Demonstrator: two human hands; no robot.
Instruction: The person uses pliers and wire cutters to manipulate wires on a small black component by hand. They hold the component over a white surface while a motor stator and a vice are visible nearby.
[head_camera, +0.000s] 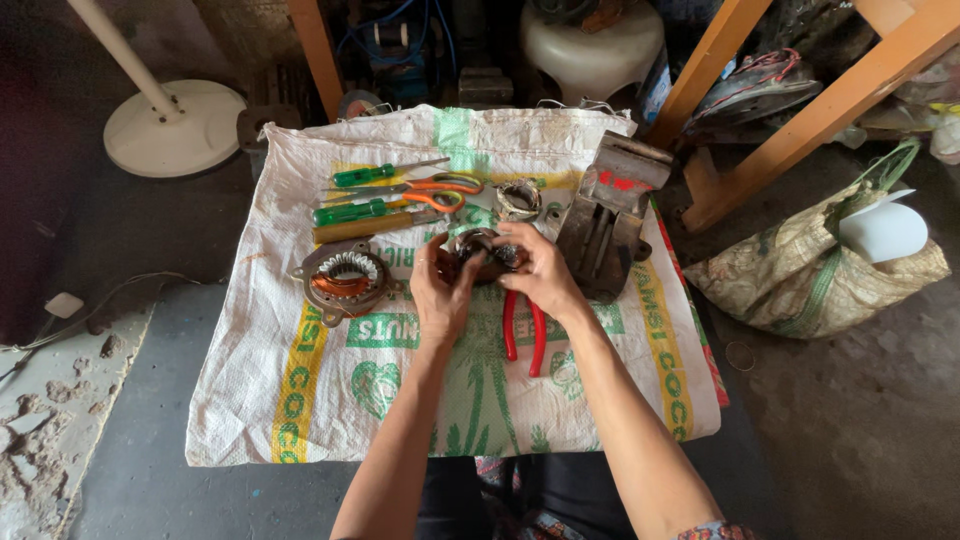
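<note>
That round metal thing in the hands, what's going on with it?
A person holds a small round metal part over a woven sack, left hand and right hand gripping it from each side. Red pliers lie under the right hand. A copper-wound stator, screwdrivers and scissors lie left.

A white woven plastic sack (300, 400) lies spread flat, printed with green palm trees, green lettering and yellow stripes. Just beyond the fingertips (440, 250) lie two bright green-handled screwdrivers (365, 195) and orange-handled scissors (440, 190). Between the fingers sits a dull grey-brown round metal part (482, 252). Beside the left hand's (440, 295) knuckles rests a rusty brown round motor piece with coppery orange wire windings (345, 280). Under the right hand (545, 275) lie red-handled pliers (523, 330). Past the right fingers stands a grey metal block daubed with red paint (608, 215). Far right, a beige woven bag with green handles (820, 265).
</note>
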